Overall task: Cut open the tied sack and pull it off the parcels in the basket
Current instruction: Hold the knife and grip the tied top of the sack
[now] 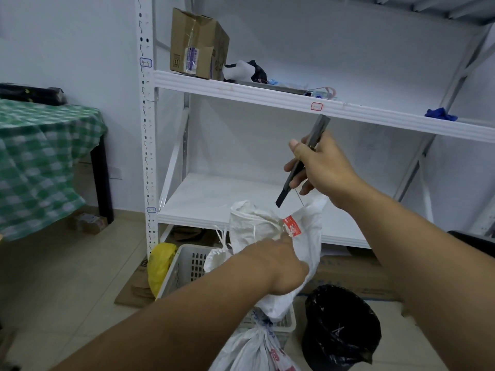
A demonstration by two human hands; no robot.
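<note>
A white woven sack [308,236] stands in a white plastic basket [184,266] on the floor, its neck bunched and tied with white string, a red label beside the knot. My left hand [278,263] grips the sack just below the tied neck. My right hand [321,167] is raised above the sack and holds a dark grey utility knife [302,162], its tip pointing down toward the neck, a short way clear of it. What lies inside the sack is hidden.
A white metal shelf rack [241,89] stands behind the basket, with a cardboard box [198,44] on the upper shelf. A black lined bin [340,325] sits to the right, a yellow bag [160,263] to the left, another white bag [254,352] in front. A green-checked table [40,156] stands at left.
</note>
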